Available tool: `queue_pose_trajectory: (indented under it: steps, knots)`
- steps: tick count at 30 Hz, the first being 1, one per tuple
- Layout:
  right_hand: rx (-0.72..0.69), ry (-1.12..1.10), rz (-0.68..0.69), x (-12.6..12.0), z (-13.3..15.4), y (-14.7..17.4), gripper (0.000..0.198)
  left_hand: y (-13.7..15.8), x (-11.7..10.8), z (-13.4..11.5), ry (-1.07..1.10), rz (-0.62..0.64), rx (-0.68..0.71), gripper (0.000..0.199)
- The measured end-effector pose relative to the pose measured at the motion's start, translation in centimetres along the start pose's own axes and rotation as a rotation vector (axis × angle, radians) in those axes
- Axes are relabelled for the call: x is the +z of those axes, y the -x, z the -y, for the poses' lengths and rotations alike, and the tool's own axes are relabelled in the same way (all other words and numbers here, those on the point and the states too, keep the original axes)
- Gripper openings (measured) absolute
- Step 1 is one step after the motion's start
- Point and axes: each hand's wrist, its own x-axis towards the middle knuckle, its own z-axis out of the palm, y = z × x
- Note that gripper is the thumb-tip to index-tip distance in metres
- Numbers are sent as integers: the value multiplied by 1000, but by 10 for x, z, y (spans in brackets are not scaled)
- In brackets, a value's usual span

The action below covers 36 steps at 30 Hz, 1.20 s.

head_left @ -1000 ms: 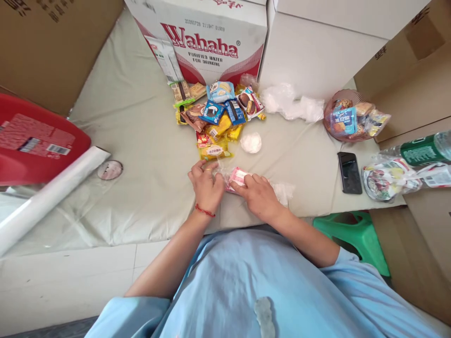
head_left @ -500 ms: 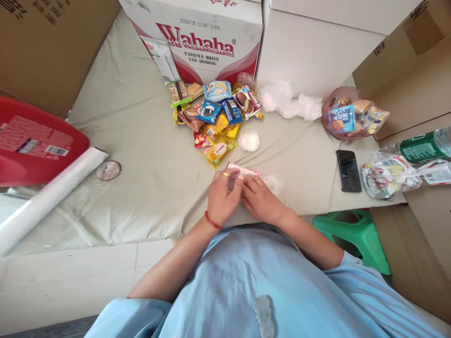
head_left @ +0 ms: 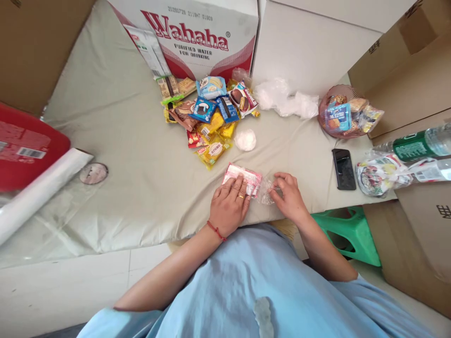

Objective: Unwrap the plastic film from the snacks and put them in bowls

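Note:
My left hand (head_left: 230,202) lies flat with fingers stretched over a pink and white packet (head_left: 252,177) near the table's front edge. Just right of it, my right hand (head_left: 287,195) pinches a crumpled piece of clear plastic film (head_left: 266,190) between thumb and fingertips. The film touches the packet's right end; whether the two are joined I cannot tell. Beyond the hands sits a small white bundle (head_left: 245,140). A heap of wrapped snacks (head_left: 211,122) spreads behind and to the left of it.
A Wahaha carton (head_left: 197,42) stands behind the snacks. Crumpled clear bags (head_left: 282,98), a pink bowl of snacks (head_left: 324,124), a phone (head_left: 344,169) and a green-labelled bottle (head_left: 416,145) are rightward. At left lie a film roll (head_left: 42,192), a round disc (head_left: 93,173) and a red container (head_left: 28,145).
My hands, close together before, have moved apart. The left now rests flat on the packet, uncovering more of it; the right has shifted rightward onto the clear film. The view has shifted slightly.

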Motion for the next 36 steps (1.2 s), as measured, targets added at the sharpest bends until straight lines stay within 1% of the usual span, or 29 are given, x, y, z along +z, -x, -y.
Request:
queue_pose_trajectory:
  steps: [2, 5, 7, 9, 11, 14, 16, 18, 19, 20, 22, 25, 27, 28, 30, 32, 34, 36]
  knots:
    - [67, -103, 30, -12, 11, 3, 13, 0, 0, 1, 7, -2, 6, 45]
    - [191, -270, 132, -26, 28, -5, 13, 1, 0, 3, 22, -2, -2, 44]
    - [191, -355, 174, -24, 39, -20, 12, 3, 1, 3, 31, -7, -4, 43]
    - [141, -359, 162, -10, 51, -38, 8, 5, 2, 2, 34, -24, -6, 43]
    - [80, -239, 149, 11, 65, -55, 4, 6, 5, 3, 31, -35, -16, 41]
    - [-26, 66, 159, 40, 85, -69, 13, 4, 6, 8, 59, -39, 17, 37]
    - [-98, 195, 170, 51, 94, -68, 19, 4, 1, 16, 155, -42, 83, 35]
    - [-184, 250, 168, 56, 98, -59, 23, 8, -10, 27, 310, -43, 132, 36]
    - [-227, 273, 160, 57, 98, -53, 24, 11, -17, 33, 388, -44, 130, 38]
    - [-264, 298, 153, 59, 97, -46, 28, 16, -24, 39, 444, -48, 112, 39]
    - [-305, 355, 149, 61, 93, -34, 41, 28, -37, 51, 462, -79, 37, 36]
    - [-314, 416, 180, 67, 89, -27, 65, 44, -46, 67, 414, -129, -47, 26]
    - [-313, 441, 199, 68, 92, -28, 69, 51, -49, 74, 348, -167, -87, 23]
    - [-311, 453, 205, 67, 95, -29, 66, 54, -49, 77, 312, -182, -96, 22]
    - [-305, 461, 212, 61, 100, -32, 52, 58, -49, 83, 243, -198, -80, 20]
    - [-298, 418, 209, 47, 100, -35, 37, 64, -48, 86, 184, -189, -42, 19]
    - [-260, 292, 169, 22, 88, -41, 31, 69, -45, 89, 134, -167, 2, 19]
    - [-167, 110, 59, -15, 59, -54, 29, 74, -41, 90, 77, -163, 54, 19]
